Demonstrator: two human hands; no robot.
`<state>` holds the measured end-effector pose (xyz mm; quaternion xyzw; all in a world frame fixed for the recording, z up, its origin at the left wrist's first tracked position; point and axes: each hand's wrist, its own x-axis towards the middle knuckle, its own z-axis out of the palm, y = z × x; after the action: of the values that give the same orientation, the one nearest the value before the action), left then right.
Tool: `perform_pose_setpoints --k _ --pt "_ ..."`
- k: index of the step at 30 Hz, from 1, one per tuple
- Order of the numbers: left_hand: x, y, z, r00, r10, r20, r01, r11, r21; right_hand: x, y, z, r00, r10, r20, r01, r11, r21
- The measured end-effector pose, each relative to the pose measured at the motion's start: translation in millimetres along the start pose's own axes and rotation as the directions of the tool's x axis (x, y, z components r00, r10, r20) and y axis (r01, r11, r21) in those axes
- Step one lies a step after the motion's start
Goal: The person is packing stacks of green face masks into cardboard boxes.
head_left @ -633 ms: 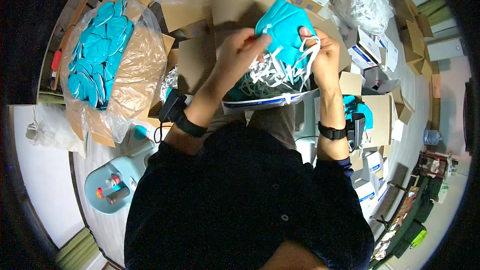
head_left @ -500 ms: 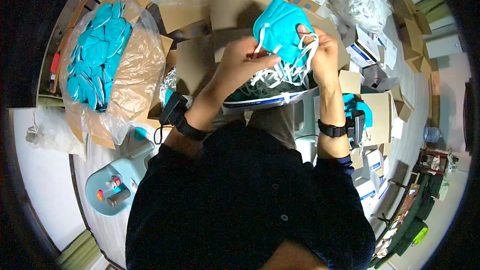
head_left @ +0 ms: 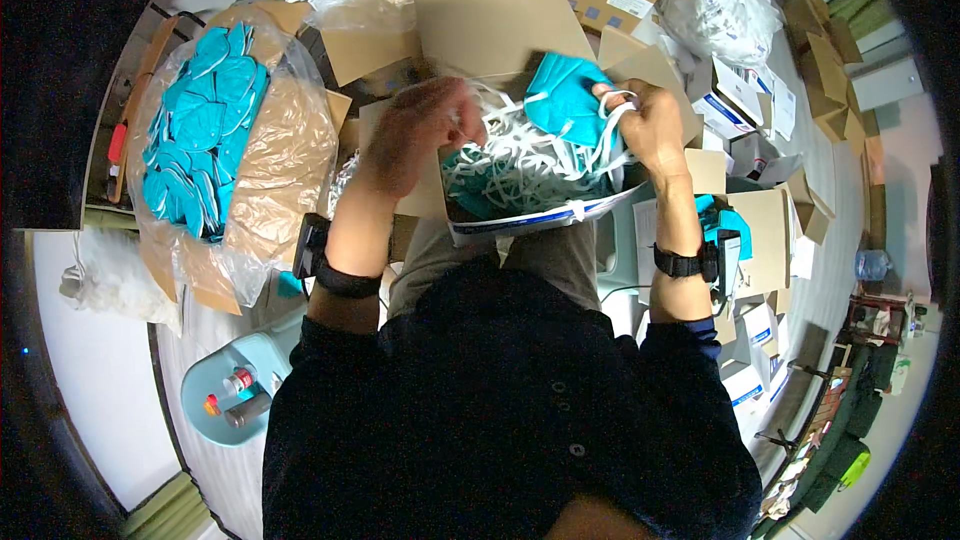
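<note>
Teal mask [head_left: 565, 105] | over cardboard box [head_left: 525, 226] | right fingers [head_left: 610, 92] pinch its edge | left fingers [head_left: 466, 118] blurred, state unclear

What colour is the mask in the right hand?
Turquoise; the mask in the right hand shows best in the head view.

Bright centre, dark rim, fisheye-curved edges

Right hand [head_left: 652, 125] gripping teal mask [head_left: 567, 105], white straps [head_left: 520, 159]
</note>
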<state>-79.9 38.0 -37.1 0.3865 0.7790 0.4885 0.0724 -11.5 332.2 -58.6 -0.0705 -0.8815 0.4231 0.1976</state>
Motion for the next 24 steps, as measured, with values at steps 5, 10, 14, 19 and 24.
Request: perform_pose_setpoints --k 5,10,14,19,24 --pt "17.6 15.7 18.3 0.951 -0.256 0.173 0.309 0.800 -0.515 -8.7 -19.8 -13.3 0.967 0.102 -0.232 -0.058 0.980 0.188" --pt "30.9 20.2 17.6 0.932 -0.190 0.307 0.302 0.876 -0.375 -19.8 -63.8 3.7 0.946 -0.111 0.306 0.007 0.946 0.323" --pt "36.9 27.0 23.0 0.873 -0.209 0.441 0.382 0.854 -0.353 -19.3 -49.0 43.2 0.892 -0.232 0.387 0.041 0.896 0.442" --pt "30.0 30.3 24.3 0.877 -0.268 0.399 0.408 0.855 -0.320 -18.3 -28.5 46.5 0.965 -0.177 0.196 0.093 0.923 0.374" --pt "27.1 27.5 52.3 0.908 -0.235 0.348 0.356 0.870 -0.341 -16.9 -41.6 45.0 0.958 0.170 0.232 -0.287 0.485 0.826"
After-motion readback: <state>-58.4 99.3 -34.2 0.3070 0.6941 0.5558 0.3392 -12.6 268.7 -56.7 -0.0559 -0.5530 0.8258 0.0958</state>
